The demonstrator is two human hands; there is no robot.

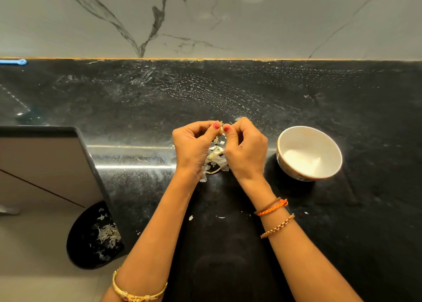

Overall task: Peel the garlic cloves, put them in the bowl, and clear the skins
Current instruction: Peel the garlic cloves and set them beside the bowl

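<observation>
**kitchen_lurker:** so what's in the bowl [309, 153]? It sits on the black surface [296, 96] toward the near right, just beside the right hand [245, 148].

**peelz4days:** Can't see any cloves in it tbh, only white inside with a bright patch at the bottom. The other container is the dark bin [94, 235] on the floor, down past the surface's left edge, and that one has pale skin scraps in it.

**kitchen_lurker:** and the hands?

**peelz4days:** Both raised over the middle of the surface. Left hand [194, 146] and right hand have their fingers curled in, thumbs and fingertips pinching one garlic clove [221, 128] between them. Red nails meeting right at it. The clove is mostly hidden, only a pale bit shows.

**kitchen_lurker:** skins?

**peelz4days:** Pile of skins [215, 162] lies on the surface right under the hands, between the wrists. A few stray flakes [191, 217] sit closer to the near edge.
</observation>
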